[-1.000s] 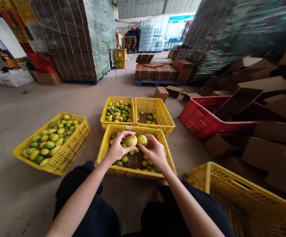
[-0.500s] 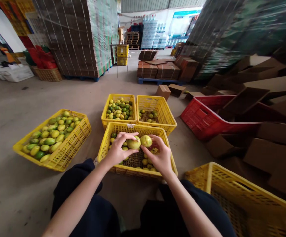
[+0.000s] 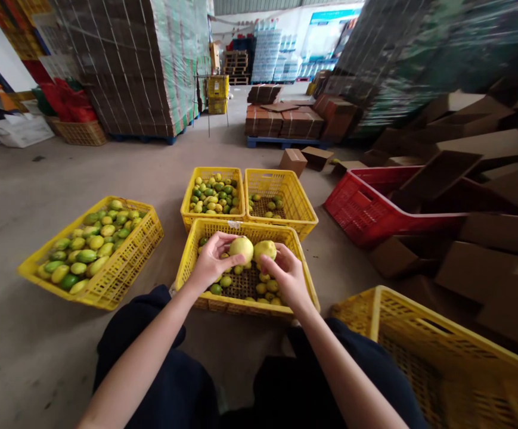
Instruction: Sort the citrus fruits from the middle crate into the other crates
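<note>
Left hand (image 3: 211,261) fingers clamped on 1 yellowish fruit (image 3: 241,249), right hand (image 3: 289,274) fingers on a 2nd fruit (image 3: 265,250), both above the near crate (image 3: 241,305). Fingertip holds probably keep both visible; crate below would catch drops

Fruit (image 3: 241,248) in left fingers (image 3: 233,261), second fruit (image 3: 264,249) in right fingers (image 3: 272,267)

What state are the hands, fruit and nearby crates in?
Left hand: closed on left fruit
Right hand: closed on right fruit
Left fruit: held over front crate
Right fruit: held over front crate
Front crate: partly filled, bottom showing
Left crate: full
Back left crate: well filled
Back right crate: sparsely filled
Red crate: cardboard inside
Near right crate: partly in view
</note>
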Motion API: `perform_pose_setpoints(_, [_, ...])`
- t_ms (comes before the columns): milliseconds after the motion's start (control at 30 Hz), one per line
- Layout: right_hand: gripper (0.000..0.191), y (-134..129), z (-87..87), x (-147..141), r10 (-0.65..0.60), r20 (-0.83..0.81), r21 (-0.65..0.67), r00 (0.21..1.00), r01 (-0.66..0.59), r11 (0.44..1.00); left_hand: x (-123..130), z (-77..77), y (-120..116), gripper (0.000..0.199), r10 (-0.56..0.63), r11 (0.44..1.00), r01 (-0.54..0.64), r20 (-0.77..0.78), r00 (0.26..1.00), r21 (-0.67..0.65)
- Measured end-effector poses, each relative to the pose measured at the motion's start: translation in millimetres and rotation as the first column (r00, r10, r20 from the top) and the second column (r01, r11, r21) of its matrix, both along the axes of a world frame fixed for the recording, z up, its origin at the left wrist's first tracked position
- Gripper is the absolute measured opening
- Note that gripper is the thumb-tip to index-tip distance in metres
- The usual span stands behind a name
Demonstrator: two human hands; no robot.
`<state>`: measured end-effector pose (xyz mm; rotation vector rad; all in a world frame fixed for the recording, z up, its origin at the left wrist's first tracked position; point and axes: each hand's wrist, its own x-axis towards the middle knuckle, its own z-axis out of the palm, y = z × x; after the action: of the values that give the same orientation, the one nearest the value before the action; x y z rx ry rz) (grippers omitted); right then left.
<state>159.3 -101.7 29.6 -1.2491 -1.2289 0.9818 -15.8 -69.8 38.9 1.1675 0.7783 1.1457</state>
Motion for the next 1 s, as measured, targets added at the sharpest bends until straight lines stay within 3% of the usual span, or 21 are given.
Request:
perform_pose_setpoints(67, [0.040,4.2,-3.3,0.2,0.066,-0.107,-0.160,0.992,-0.083,0.984,1.3,-4.0,2.4,0.042,-0.030,0.966,0.046,0.065,0.997,-0.256])
perform_pose_setpoints(167, [0.052,9.9,-9.3,-0.6,0.110,-0.206,-0.400,0.972,-0.186,0.897,3.8,-12.2,4.9,0.040,-0.076,0.843,0.137,0.137,0.988,-0.520])
perform_pose_setpoints(267, [0.058,13.0,-12.9,-2.9,0.096,-0.231,-0.505,0.968,-0.204,0.839,5.6,-17.0,6.3,0.037,-0.056,0.785,0.150,0.173,0.983,-0.601])
perform_pose_setpoints(367, [0.057,14.0,-13.5,-4.5,0.092,-0.260,-0.509,0.961,-0.217,0.833,5.4,-15.8,6.6,0.034,-0.026,0.779,0.141,0.193,0.981,-0.611])
perform_pose_setpoints(467, [0.050,13.6,-11.7,-3.7,0.079,-0.293,-0.441,0.953,-0.208,0.873,3.8,-12.4,6.6,0.027,0.004,0.816,0.115,0.204,0.979,-0.566])
perform_pose_setpoints(567, [0.039,11.3,-7.0,-2.1,0.093,-0.254,-0.283,0.963,-0.166,0.945,2.7,-10.4,7.6,0.027,0.053,0.875,0.057,0.214,0.975,-0.480])
perform_pose_setpoints(733, [0.044,5.5,1.2,-3.5,0.117,-0.223,-0.106,0.968,-0.143,0.984,1.8,-7.0,7.5,0.045,0.062,0.985,-0.023,0.232,0.971,-0.169])
perform_pose_setpoints(867, [0.047,4.4,0.2,-5.0,0.110,-0.202,-0.056,0.973,-0.124,0.991,0.3,-2.9,4.7,0.049,0.035,0.994,-0.052,0.171,0.985,0.093])
perform_pose_setpoints(1000, [0.047,5.0,-2.2,-3.6,0.097,-0.191,0.000,0.977,-0.099,0.995,-0.4,-1.8,3.6,0.056,-0.015,0.984,-0.007,0.126,0.992,0.177])
